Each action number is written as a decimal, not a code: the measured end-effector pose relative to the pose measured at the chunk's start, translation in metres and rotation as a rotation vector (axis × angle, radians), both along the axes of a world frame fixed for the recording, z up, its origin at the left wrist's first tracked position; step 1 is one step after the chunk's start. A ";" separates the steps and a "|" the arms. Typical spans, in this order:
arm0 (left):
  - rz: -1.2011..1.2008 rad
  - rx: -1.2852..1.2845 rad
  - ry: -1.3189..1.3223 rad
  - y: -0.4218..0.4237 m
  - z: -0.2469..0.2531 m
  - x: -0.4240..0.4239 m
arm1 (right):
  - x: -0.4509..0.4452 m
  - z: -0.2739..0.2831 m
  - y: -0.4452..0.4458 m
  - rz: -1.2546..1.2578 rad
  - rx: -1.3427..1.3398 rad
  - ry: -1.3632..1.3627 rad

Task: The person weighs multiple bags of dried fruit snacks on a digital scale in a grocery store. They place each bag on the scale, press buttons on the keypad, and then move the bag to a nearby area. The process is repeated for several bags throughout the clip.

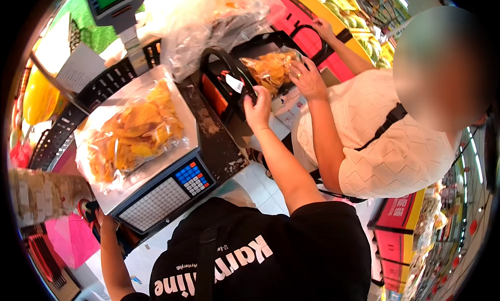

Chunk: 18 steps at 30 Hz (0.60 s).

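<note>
My right hand (259, 109) is at a black basket handle (220, 53), with thumb and fingers closed around it. A white printed label (234, 83) shows against that handle, just past my fingertips. My left hand (104, 218) is low at the left corner of a weighing scale (156, 205), beside a dark object with red loops (84, 211); its fingers are mostly hidden. On the scale's metal pan (187, 117) lies a clear plastic bag of orange dried fruit-like slices (136, 127). A similar bag (269, 68) sits in the black basket, touched by another person's hand (308, 80).
The other person, in a cream knit top (375, 144), stands close at the right. Clear plastic bags (218, 31) are heaped behind the scale, near its display post (131, 43). Stacked packs (49, 197) and a pink bag (72, 238) stand at left. Green fruit (351, 18) fills a far display.
</note>
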<state>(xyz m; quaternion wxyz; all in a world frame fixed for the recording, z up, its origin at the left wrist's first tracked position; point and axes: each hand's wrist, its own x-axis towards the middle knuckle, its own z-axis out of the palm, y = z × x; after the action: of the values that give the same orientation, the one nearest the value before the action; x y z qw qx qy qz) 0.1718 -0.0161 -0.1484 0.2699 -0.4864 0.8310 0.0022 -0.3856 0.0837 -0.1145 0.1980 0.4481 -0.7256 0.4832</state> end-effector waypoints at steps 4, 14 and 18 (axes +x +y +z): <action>0.100 0.050 0.007 -0.016 -0.024 -0.012 | 0.025 0.002 0.015 0.105 0.060 -0.048; 0.199 0.035 0.055 -0.013 -0.046 0.011 | 0.021 0.014 0.021 0.203 0.115 -0.022; 0.360 -0.013 0.218 -0.005 -0.005 -0.009 | 0.030 0.009 0.022 0.236 0.183 -0.059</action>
<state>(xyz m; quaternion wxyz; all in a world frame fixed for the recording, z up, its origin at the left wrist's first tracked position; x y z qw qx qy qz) 0.1633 -0.0207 -0.1532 0.1704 -0.6257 0.7549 0.0977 -0.3555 0.1058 -0.1059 0.0768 0.5321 -0.7145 0.4478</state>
